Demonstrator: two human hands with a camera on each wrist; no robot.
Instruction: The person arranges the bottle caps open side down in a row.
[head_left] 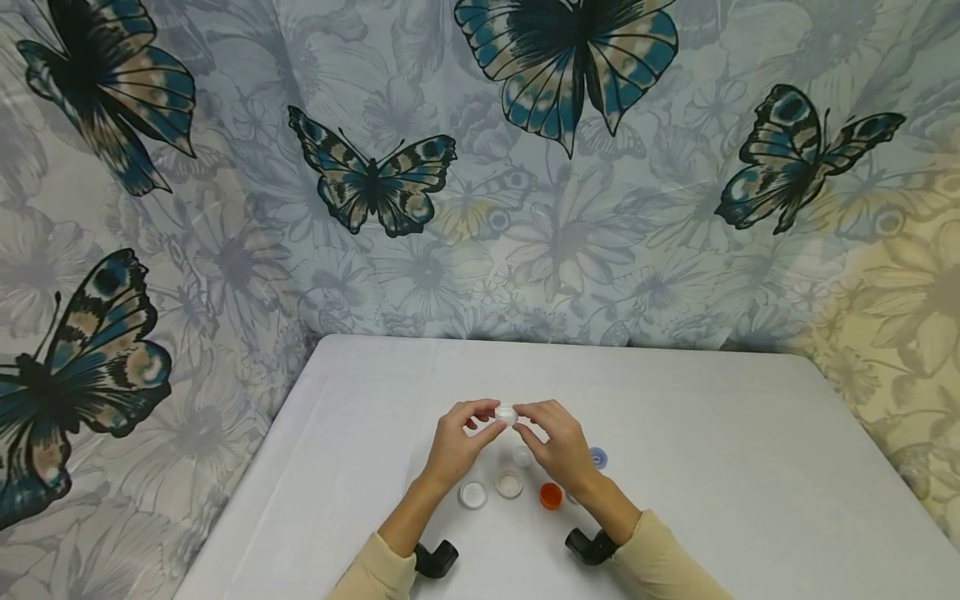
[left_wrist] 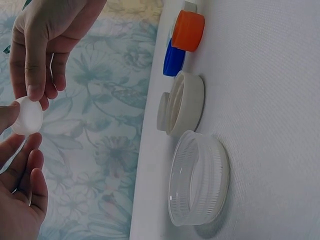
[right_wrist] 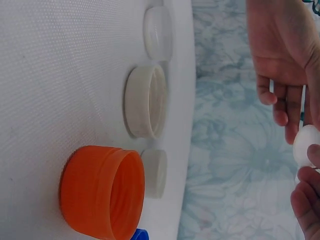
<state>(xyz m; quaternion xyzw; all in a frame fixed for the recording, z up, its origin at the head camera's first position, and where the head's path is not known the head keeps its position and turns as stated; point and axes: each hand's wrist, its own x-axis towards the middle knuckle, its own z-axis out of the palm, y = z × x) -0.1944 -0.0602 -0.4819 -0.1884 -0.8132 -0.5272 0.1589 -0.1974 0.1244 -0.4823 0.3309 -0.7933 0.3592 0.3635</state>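
Note:
Both hands meet over the far part of the group of bottle caps, raised above the tabletop. Between them is a small white cap (head_left: 506, 414), round and partly translucent. My left hand (head_left: 455, 444) pinches its left side between thumb and fingers. From the right, my right hand (head_left: 561, 446) pinches it with thumb and fingertips. In the left wrist view the white cap (left_wrist: 29, 116) shows its round face, with the left hand (left_wrist: 20, 195) below and the right hand (left_wrist: 42, 45) above. Fingers hide part of its rim in the right wrist view.
On the white table (head_left: 337, 467) lie a clear-walled cap (head_left: 472, 495), a cream cap (head_left: 509, 484), an orange cap (head_left: 551, 496), a small whitish cap (head_left: 522, 456) and a blue cap (head_left: 597, 457). The right forearm partly hides another cap. Butterfly-patterned cloth (head_left: 562, 242) stands behind.

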